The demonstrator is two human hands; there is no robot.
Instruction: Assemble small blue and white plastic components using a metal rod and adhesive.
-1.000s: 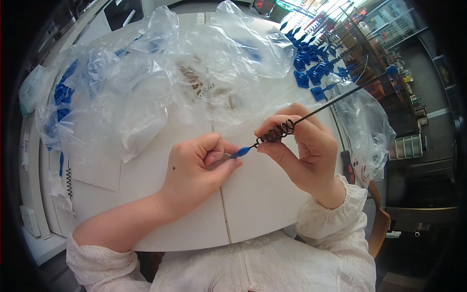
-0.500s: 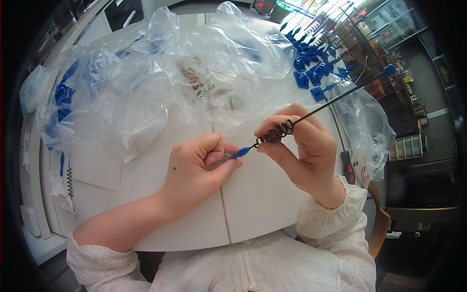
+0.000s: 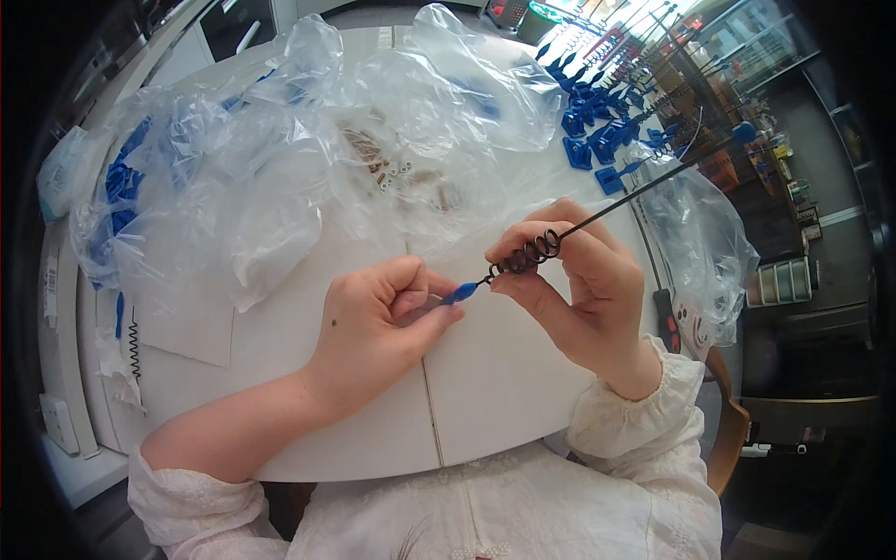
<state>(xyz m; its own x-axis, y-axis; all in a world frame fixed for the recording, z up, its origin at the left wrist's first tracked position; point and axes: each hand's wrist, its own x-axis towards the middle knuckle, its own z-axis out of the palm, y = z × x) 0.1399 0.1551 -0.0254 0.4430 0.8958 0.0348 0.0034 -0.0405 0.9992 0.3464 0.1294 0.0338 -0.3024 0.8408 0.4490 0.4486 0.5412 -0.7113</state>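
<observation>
My left hand point(image 3: 383, 322) pinches a small blue tapered plastic piece point(image 3: 459, 294) between thumb and forefinger; its far end is hidden in the fingers. Out of its tip runs the thin end of a black coil spring point(image 3: 539, 250). Around the coils my right hand point(image 3: 583, 289) is closed, with thumb and fingertips gripping them. From the spring a long straight black rod point(image 3: 635, 193) slants up to the right and ends near a blue tip point(image 3: 744, 133). Both hands are above the white table point(image 3: 504, 373).
Crumpled clear plastic bags point(image 3: 271, 177) cover the table's far and left parts, with small metal pieces point(image 3: 397, 173) among them. Blue bases with springs point(image 3: 597, 126) crowd the far right. A loose black spring point(image 3: 134, 350) lies at left, a screwdriver point(image 3: 666, 317) at right.
Almost nothing differs. Both hands keep their grips and have shifted very slightly left; the rod's far end now shows near the blue tip.
</observation>
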